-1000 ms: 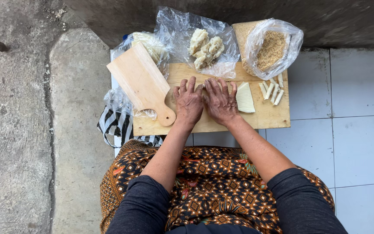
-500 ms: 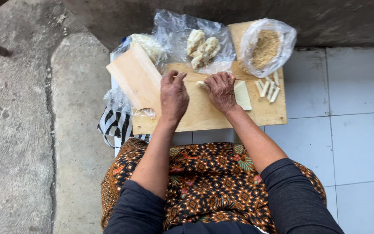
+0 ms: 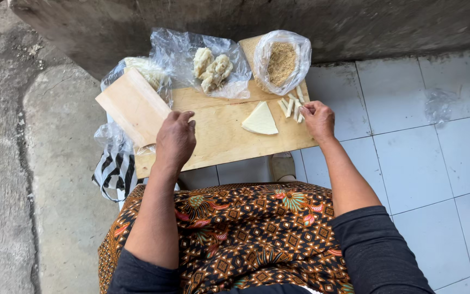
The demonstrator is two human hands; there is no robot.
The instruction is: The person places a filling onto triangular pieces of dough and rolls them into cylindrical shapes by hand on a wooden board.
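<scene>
1. Here, the left hand (image 3: 175, 139) is hovering palm down over the left part of the wooden board (image 3: 218, 136), its fingers loosely curled and gripping nothing, its fingertips just beside the edge of the wooden paddle (image 3: 133, 106).
2. The right hand (image 3: 317, 118) is resting at the board's right edge, its fingers pinching together on one of the thin rolled dough sticks (image 3: 292, 106); the rest are lying in a small bunch just beside the fingertips.
3. A flat, pale wedge of dough (image 3: 260, 121) is lying on the board between the 2 hands, apart from both.
4. The wooden paddle is lying tilted across the board's left end, partly over a crumpled clear plastic bag (image 3: 110, 139).
5. At the board's far edge, a clear plastic sheet (image 3: 180, 51) is carrying lumps of pale dough (image 3: 211, 66), and to its right an open plastic bag of brown crumbs (image 3: 282, 60) is sitting near the sticks.
6. The board is sitting low over the white tiled floor (image 3: 409, 141), with a black-and-white striped bag (image 3: 112, 169) hanging at its left, beside the person's patterned skirt (image 3: 246, 234).
</scene>
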